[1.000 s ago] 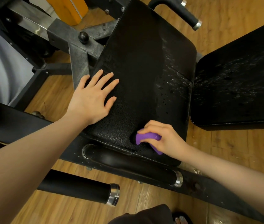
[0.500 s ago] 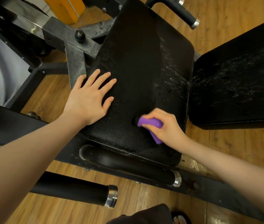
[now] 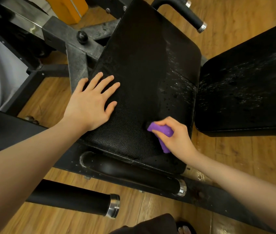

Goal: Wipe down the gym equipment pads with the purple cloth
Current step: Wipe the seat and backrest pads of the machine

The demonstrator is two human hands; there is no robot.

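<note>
A long black seat pad (image 3: pixel 139 68) runs away from me in the middle of the view, its right strip speckled with droplets. My left hand (image 3: pixel 91 103) lies flat on the pad's near left part, fingers spread. My right hand (image 3: pixel 176 137) grips a folded purple cloth (image 3: pixel 161 132) and presses it against the pad's near right part. A second black pad (image 3: pixel 245 92), also speckled with droplets, lies to the right.
A grey steel frame (image 3: pixel 76 65) with a black knob (image 3: pixel 82 36) stands left of the pad. Black handles with chrome ends lie near me (image 3: pixel 83 201), under the pad's near edge (image 3: pixel 134 176) and at the far end (image 3: pixel 189 14). The floor is wood (image 3: pixel 245 166).
My right hand has slid the purple cloth away from me along the pad's right part, from near the front edge. My left hand has stayed flat on the pad.
</note>
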